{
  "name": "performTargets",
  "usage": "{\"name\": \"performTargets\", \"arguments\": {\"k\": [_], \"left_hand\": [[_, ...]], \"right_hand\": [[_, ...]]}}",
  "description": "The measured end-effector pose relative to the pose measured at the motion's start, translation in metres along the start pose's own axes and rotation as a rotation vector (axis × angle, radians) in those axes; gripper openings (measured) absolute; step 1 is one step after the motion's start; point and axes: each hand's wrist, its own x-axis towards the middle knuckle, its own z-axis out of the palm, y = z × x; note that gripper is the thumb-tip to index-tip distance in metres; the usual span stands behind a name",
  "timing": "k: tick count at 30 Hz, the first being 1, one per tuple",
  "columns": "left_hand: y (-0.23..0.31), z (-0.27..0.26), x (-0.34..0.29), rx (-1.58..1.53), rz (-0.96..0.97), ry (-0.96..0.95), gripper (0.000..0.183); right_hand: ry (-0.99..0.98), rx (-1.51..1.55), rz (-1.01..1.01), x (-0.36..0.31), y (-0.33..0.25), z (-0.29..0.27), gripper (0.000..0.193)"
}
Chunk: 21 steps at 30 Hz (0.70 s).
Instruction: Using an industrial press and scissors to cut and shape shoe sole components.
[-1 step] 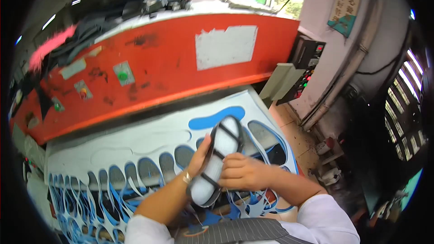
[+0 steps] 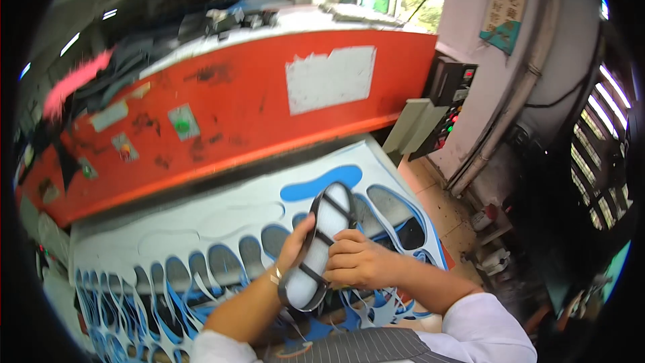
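Observation:
A sole-shaped cutting die (image 2: 313, 273) with a dark rim and cross bars is held tilted above the sheet. White shows between its bars. Wrapped round its left edge is my left hand (image 2: 293, 245), thumb uppermost. Curled fingers of my right hand (image 2: 356, 260) press at its right side, near the middle bars; their tips are partly hidden. Under both hands lies a white foam sheet (image 2: 235, 195) with blue edges, its near part cut into sole-shaped holes and thin strips. Just beyond the die is a blue sole shape (image 2: 321, 183) in the sheet.
A red machine beam (image 2: 235, 94) spans behind the sheet, with several buttons on its left part. To the right stand a control box (image 2: 451, 111) with lit buttons and a grey panel (image 2: 408, 128). Dark scraps and a pink fluffy piece (image 2: 77, 84) lie atop the beam's left.
The view has shifted slightly, so the beam and the die appear a little lower. Both hands keep their hold on the die.

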Motion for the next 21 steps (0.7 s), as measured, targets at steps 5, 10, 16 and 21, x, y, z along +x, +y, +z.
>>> {"name": "performTargets", "arguments": {"k": [5, 10, 16, 21], "left_hand": [[0.008, -0.016, -0.052, 0.217, 0.273, 0.139, 0.063], [0.016, 0.012, -0.088, 0.375, 0.653, 0.157, 0.058], [0.028, 0.023, -0.132, 1.103, 0.578, 0.447, 0.071], [0.072, 0.003, -0.17, 1.42, 0.863, 0.724, 0.044]], "right_hand": [[0.127, 0.423, 0.579, -0.011, -0.047, 0.052, 0.094], [0.157, 0.718, 0.739, 0.034, -0.068, 0.06, 0.088], [-0.254, 0.515, 0.613, 0.05, -0.045, 0.045, 0.071], [-0.33, 0.241, 0.543, 0.102, -0.004, -0.067, 0.064]]}}
